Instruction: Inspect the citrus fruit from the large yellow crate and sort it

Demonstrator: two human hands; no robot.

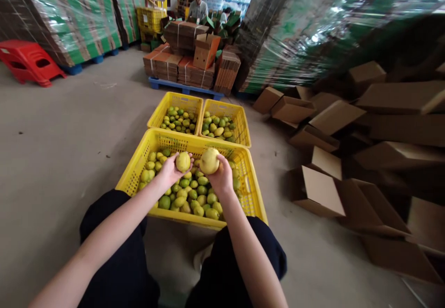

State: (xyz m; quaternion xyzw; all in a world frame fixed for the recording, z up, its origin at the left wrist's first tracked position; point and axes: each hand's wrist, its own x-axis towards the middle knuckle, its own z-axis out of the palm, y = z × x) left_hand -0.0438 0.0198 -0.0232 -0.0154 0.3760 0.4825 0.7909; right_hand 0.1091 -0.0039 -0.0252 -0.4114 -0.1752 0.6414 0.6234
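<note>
Above the near yellow crate, my left hand is closed around a yellow lemon. Close by on the right, my right hand grips a larger, paler lemon from below and the side. The two fruits are held up side by side, a small gap between them. Beneath them, green and yellow lemons fill the crate, partly hidden by my hands and forearms.
Two smaller yellow crates with more lemons stand against the far side. Open cardboard boxes are piled at the right. Beyond are a blue pallet of flattened cartons, wrapped stacks, a red stool and a person.
</note>
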